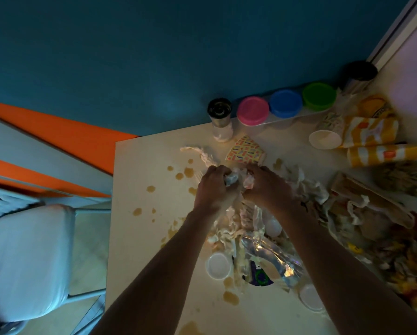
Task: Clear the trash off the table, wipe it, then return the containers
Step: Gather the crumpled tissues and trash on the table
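Crumpled tissue (236,180) is being bunched between the left hand (213,187) and right hand (265,187), fingers curled tight on it, probably compressing trash into one load. Lidded containers (286,103) are sitting along the stained counter (144,165) edge, clear of the mess.

Crumpled napkins (309,187), seemingly paper; glossy wrapper (272,257).

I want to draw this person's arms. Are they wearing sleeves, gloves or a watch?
No. Both forearms are bare right up to the bottom edge of the picture, with no sleeves showing. The left hand and right hand have no gloves, and no watch or bracelet shows.
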`<state>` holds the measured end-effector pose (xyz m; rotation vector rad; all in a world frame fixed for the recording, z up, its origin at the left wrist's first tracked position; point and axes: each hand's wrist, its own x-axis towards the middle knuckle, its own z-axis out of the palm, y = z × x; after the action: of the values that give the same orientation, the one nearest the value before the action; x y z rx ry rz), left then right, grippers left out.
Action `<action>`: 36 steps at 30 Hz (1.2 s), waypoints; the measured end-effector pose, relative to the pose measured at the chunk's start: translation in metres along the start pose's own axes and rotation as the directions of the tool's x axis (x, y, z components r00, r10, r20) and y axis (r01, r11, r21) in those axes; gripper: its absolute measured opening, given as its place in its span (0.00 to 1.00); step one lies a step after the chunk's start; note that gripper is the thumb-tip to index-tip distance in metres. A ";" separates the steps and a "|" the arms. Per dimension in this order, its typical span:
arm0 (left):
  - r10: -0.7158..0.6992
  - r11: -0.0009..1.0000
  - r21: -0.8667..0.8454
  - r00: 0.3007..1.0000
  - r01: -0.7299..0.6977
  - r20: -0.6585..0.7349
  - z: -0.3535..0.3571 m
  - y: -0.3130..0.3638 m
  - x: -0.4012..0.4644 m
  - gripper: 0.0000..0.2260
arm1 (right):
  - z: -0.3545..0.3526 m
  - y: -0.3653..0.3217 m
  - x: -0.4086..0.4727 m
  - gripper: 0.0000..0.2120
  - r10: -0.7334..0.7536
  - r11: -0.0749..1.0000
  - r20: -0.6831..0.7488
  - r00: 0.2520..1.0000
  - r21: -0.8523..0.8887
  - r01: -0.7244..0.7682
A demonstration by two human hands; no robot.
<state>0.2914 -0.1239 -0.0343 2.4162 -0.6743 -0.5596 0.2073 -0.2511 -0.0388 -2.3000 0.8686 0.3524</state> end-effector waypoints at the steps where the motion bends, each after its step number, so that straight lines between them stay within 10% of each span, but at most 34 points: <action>1: -0.012 0.999 -0.036 1.000 0.011 -0.012 -0.006 0.000 0.000 0.15 | 0.001 0.001 0.003 0.29 0.001 1.000 -0.015 1.000 -0.010 -0.001; 15: -0.069 0.944 0.324 0.998 0.067 -0.006 -0.028 -0.022 0.074 0.15 | -0.031 0.014 -0.022 0.12 -0.048 0.956 -0.222 0.974 0.271 0.109; 20: 0.071 0.987 0.154 0.982 -0.044 -0.177 -0.046 -0.017 0.058 0.14 | -0.020 0.021 -0.029 0.29 0.007 1.000 0.017 1.000 -0.029 -0.007; 24: 0.191 0.981 0.082 0.946 -0.175 -0.261 -0.057 -0.015 0.031 0.15 | 0.000 0.024 -0.028 0.28 -0.010 0.974 -0.053 0.999 -0.225 -0.002; 36: -0.150 0.963 -0.269 0.899 0.037 -0.412 -0.062 -0.035 -0.059 0.11 | -0.023 0.016 -0.063 0.20 -0.019 0.994 -0.311 0.950 0.101 0.053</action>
<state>0.2891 -0.0400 0.0050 2.2258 -0.2760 -0.1233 0.1500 -0.2444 -0.0010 -2.3007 0.9698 -0.0751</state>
